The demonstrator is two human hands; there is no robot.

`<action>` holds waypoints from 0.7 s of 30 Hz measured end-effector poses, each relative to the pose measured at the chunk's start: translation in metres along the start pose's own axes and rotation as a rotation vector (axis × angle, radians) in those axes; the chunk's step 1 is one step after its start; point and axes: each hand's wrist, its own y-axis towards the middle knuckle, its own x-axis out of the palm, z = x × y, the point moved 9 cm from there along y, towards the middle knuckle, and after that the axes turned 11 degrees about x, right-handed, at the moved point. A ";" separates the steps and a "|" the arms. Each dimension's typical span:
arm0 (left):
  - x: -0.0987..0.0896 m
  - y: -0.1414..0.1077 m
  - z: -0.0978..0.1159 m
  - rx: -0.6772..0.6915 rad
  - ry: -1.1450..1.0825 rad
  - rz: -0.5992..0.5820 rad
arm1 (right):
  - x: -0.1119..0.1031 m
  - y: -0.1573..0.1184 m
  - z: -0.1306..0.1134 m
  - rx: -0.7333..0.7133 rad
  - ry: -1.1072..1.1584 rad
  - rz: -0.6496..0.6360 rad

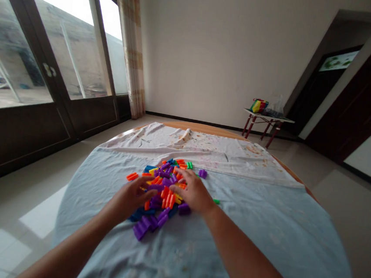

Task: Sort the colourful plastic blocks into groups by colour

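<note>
A heap of small plastic blocks, with purple (141,227), orange (168,197), blue, yellow and green pieces, lies on a cloth-covered round table (228,239). At the heap's left side is my left hand (130,197), its fingers apart and touching or just over the blocks. My right hand (193,190) reaches over the right side with spread fingers, close to orange pieces. Neither hand visibly grips a block. Some blocks under the fingers are hidden. A purple block (202,173) and a green one (216,201) lie off to the right.
A pale cloth (201,147) covers the table's far part, with the wooden edge (206,128) showing behind. Near the back wall stands a small table (268,117) bearing a colourful bag (259,106) and a clear plastic bag. Glass doors are at the left.
</note>
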 end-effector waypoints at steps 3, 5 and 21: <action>-0.035 0.008 -0.012 0.041 0.097 0.389 | -0.025 0.009 0.040 0.107 -0.051 0.109; -0.040 -0.002 -0.028 0.044 0.265 0.481 | -0.031 -0.001 0.077 0.186 -0.195 0.084; -0.033 -0.054 -0.159 -0.204 0.722 0.178 | -0.030 -0.003 0.117 0.277 -0.040 -0.044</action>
